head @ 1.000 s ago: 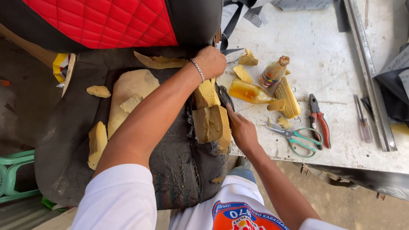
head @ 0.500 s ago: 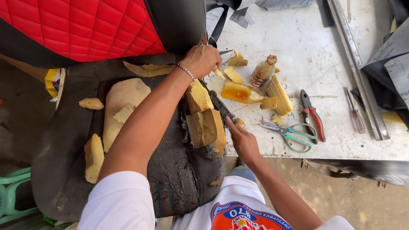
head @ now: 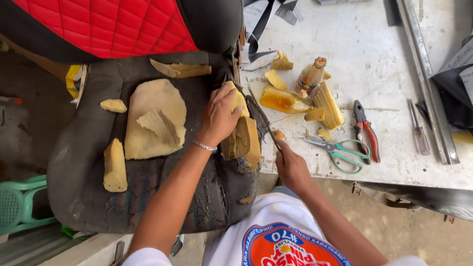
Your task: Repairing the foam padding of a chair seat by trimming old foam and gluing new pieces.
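Two bare arms, uncovered from the short sleeves down to the wrists. Thin silver chain bracelet (head: pixel 204 146) around the wrist of the left hand (head: pixel 219 114). Nothing worn on the right hand (head: pixel 291 167). White short-sleeved shirt (head: pixel 276 221) with white sleeve ends at both shoulders. Round printed emblem (head: pixel 290 246) on the chest: orange field, blue inner band, white lettering, partly cut off by the lower edge.
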